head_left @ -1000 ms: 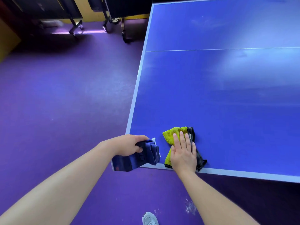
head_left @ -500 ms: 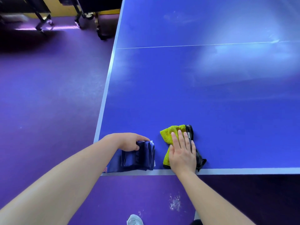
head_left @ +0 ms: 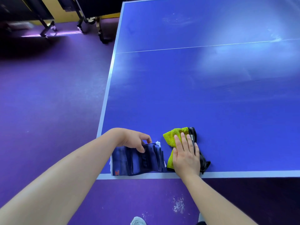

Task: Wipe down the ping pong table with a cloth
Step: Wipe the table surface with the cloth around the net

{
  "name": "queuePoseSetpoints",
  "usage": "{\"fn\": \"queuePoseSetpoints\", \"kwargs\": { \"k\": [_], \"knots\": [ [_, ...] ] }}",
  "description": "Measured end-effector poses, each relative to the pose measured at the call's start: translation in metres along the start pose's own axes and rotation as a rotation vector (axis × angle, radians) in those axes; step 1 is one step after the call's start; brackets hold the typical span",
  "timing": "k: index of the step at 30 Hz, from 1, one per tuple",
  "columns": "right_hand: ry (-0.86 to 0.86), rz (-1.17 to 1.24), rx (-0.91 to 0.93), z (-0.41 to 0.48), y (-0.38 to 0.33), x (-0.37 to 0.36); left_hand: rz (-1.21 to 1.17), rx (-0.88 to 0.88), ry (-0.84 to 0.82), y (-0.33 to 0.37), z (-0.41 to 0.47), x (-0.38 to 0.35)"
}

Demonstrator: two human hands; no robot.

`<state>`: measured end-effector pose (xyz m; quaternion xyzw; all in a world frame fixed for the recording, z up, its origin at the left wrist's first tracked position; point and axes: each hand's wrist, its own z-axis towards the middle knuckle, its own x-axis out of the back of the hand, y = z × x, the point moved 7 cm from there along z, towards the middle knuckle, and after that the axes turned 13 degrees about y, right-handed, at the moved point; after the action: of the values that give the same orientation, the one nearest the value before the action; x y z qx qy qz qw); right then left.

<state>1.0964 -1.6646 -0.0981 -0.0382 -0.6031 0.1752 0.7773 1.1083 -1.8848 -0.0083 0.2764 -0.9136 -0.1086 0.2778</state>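
Fluffy yellow terry cloth (head_left: 170, 135) and a folded navy fabric bundle (head_left: 138, 161) lie on the smooth, faintly glossy table (head_left: 194, 98)

A purple floor (head_left: 48, 103) fills the left side and the near edge of the scene, matte, with a soft paler sheen in the middle. At the far left stands a yellow wall (head_left: 60, 15), mostly hidden by dark folded panels (head_left: 40, 7) on black metal legs (head_left: 47, 27); one leg ends in a castor (head_left: 90, 20). A narrow strip of light (head_left: 65, 33) lies on the floor below those legs, with deep shadow (head_left: 24, 47) just nearer. A patch of white specks (head_left: 178, 204) dots the near floor.
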Motion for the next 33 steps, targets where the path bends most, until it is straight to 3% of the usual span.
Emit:
{"fn": "queuePoseSetpoints", "kwargs": {
  "k": [5,12,18,20,22,24,27,33],
  "knots": [
    [0.02,-0.002,0.011,0.0,-0.001,0.0,0.311,0.082,0.059,-0.033,0.006,0.003],
    [0.009,-0.011,0.004,0.0,-0.001,0.0,0.174,0.064,0.116,-0.047,0.0,0.002],
    [-0.13,-0.034,-0.008,0.009,-0.008,0.012,0.18,-0.007,0.102,-0.038,-0.031,0.004],
    [-0.136,0.055,0.074,0.02,-0.028,0.036,0.196,-0.024,0.109,-0.038,-0.044,0.007],
    [-0.293,0.201,0.279,0.026,-0.07,0.057,0.207,-0.042,0.11,-0.039,-0.057,0.011],
    [-0.558,0.287,0.444,0.023,-0.117,0.074,0.228,-0.061,0.107,-0.041,-0.07,0.014],
    [-0.912,0.385,0.411,0.022,-0.165,0.092,0.279,-0.07,0.121,-0.049,-0.086,0.017],
    [-1.04,0.186,0.503,0.023,-0.194,0.086,0.16,-0.135,0.166,-0.067,-0.114,0.027]
  ]
}}
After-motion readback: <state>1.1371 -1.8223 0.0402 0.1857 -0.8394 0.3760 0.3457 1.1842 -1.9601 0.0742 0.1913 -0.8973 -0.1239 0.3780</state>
